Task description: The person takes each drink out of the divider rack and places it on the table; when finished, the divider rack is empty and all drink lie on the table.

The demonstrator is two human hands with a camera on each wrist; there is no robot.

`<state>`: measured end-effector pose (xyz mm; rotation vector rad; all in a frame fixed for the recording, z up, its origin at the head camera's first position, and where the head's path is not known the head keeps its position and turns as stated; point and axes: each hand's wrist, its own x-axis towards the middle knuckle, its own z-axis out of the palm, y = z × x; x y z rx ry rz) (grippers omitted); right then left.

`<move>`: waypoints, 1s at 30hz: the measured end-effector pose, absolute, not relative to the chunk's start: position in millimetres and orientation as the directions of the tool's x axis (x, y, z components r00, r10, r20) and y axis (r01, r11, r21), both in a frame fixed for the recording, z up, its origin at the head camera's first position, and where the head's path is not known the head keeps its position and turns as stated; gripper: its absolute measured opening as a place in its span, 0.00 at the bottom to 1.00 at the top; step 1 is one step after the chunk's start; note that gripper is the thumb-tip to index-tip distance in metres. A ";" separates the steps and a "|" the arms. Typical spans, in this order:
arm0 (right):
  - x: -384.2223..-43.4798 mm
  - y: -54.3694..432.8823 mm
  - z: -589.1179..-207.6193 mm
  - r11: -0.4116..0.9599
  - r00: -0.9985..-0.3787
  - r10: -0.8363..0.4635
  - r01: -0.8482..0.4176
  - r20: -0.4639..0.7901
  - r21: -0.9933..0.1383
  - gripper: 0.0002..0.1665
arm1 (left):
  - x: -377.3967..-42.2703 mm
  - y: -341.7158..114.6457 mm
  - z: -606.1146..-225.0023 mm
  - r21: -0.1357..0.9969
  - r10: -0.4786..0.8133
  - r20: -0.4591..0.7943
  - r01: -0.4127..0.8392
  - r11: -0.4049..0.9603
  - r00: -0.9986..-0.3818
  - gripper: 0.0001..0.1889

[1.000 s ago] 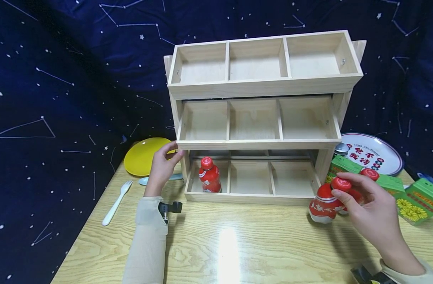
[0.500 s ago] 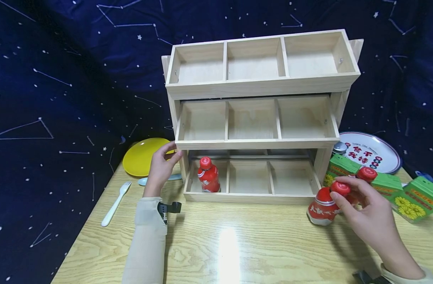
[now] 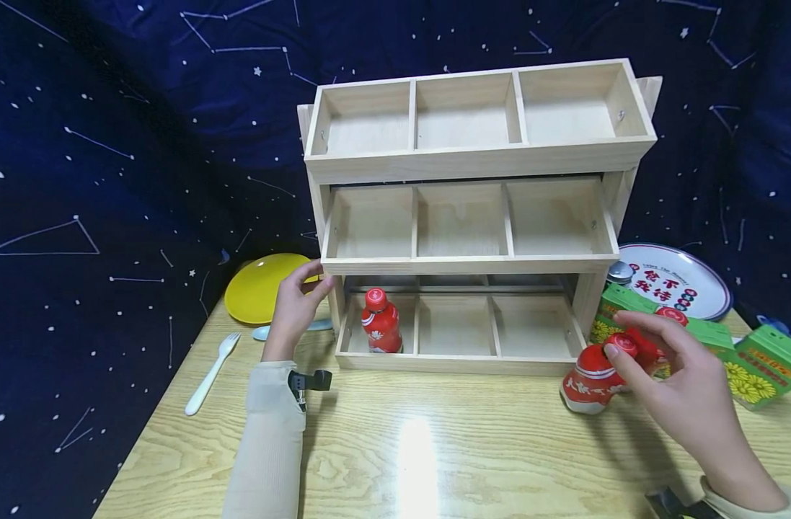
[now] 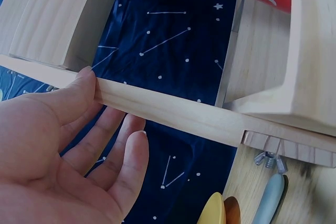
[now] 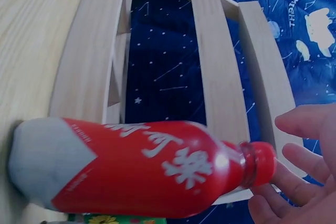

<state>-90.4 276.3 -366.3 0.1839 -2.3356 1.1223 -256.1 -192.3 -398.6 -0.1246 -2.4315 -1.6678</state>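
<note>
A three-tier wooden shelf [image 3: 473, 162] stands on the table [image 3: 434, 447]. One red bottle [image 3: 381, 322] is upright in its bottom left compartment. My left hand [image 3: 304, 288] rests against the shelf's left front corner; in the left wrist view that hand [image 4: 113, 108] has its thumb on a wooden rail [image 4: 173, 114] and its fingers straight. At the shelf's right front corner my right hand [image 3: 635, 342] pinches the cap of a second red bottle [image 3: 586, 382], which leans to the right on the table. The right wrist view shows this bottle [image 5: 136, 171] large, with my fingers [image 5: 294, 182] at its cap.
A third red bottle's cap [image 3: 673, 316] shows behind my right hand, among green cartons [image 3: 768, 364]. A white printed plate [image 3: 681, 277] lies at the back right. A yellow plate [image 3: 259, 285], a white fork [image 3: 210, 371] and a spoon [image 3: 265, 331] lie left of the shelf.
My right hand has sunk a little with the bottle's cap, and the bottle leans slightly more. The left hand has stayed at the shelf's corner.
</note>
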 end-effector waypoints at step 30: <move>-126.8 156.5 -353.3 0.431 -0.743 -0.213 -0.654 0.635 -0.621 0.31 | -258.4 -192.8 -400.3 0.914 -0.027 0.228 0.205 0.351 -0.973 0.24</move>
